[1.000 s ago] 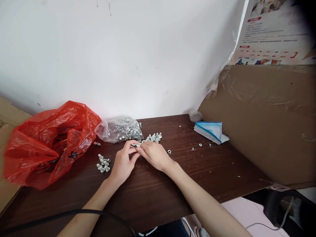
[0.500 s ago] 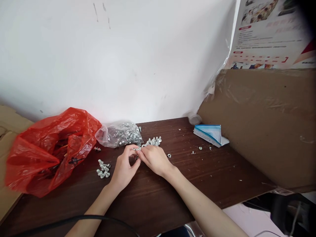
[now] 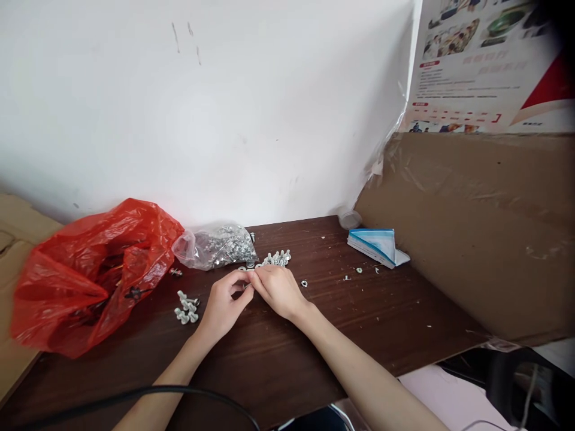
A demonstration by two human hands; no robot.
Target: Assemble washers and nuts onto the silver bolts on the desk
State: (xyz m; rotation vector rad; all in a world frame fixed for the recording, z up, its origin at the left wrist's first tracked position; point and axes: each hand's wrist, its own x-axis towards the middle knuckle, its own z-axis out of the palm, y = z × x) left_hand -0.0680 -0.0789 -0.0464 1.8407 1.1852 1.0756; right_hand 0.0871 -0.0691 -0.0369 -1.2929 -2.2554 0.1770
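Note:
My left hand (image 3: 224, 303) and my right hand (image 3: 277, 291) meet fingertip to fingertip over the table. Both are closed in a pinch. A small glint of metal shows between the left thumb and forefinger, but the fingers hide most of it. Just beyond the hands stands a cluster of silver bolts (image 3: 279, 258), with a few flat washers (image 3: 242, 269) beside it, partly covered by my fingers. To the left of my left hand lies a small heap of bolts (image 3: 186, 307). A single nut-like ring (image 3: 304, 283) rests right of my right hand.
A clear plastic bag of metal hardware (image 3: 220, 245) lies against the wall, beside a red plastic bag (image 3: 90, 281). A blue-and-white packet (image 3: 375, 246) and scattered scraps are on the right of the brown table (image 3: 269, 359). Cardboard (image 3: 467, 227) stands along the right; a black cable (image 3: 148, 390) crosses the front.
The left thumb and forefinger have drawn closer together, narrowing the gap between them. The whole view has shifted slightly; the bolts and bags stay where they were.

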